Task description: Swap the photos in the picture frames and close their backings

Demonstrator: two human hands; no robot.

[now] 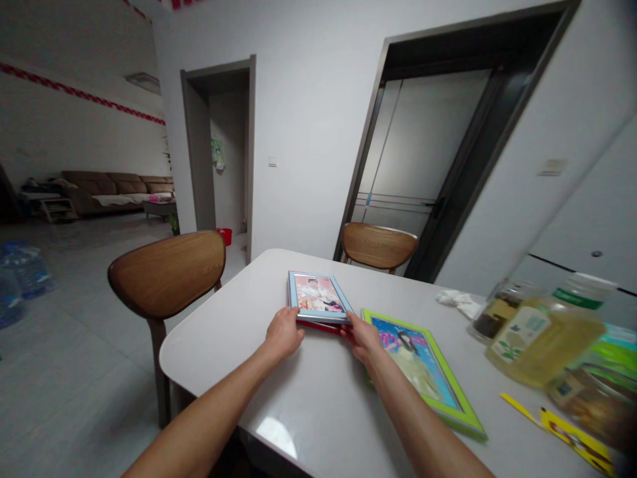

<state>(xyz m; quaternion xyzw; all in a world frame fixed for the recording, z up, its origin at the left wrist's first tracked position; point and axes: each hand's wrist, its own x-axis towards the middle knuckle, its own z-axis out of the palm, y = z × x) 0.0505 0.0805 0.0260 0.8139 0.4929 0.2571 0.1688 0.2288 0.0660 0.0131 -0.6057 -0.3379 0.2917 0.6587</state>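
A light-blue picture frame (319,294) with a pinkish photo lies over something with a red edge (323,326), perhaps another frame, on the white table. My left hand (286,333) grips the near left corner of the blue frame, fingers curled at its edge. My right hand (361,335) holds the near right corner, thumb on top and fingers underneath. Just right of that hand, a larger lime-green picture frame (423,365) lies flat with its photo facing up. My right forearm hides part of its left side.
The white table (213,338) has wooden chairs at its left (172,272) and far side (379,244). Along the right stand a glass jar (501,309), a large bottle of yellowish liquid (547,338) and another jar (597,398). Crumpled tissue (458,303) and a yellow packet (574,438) lie nearby.
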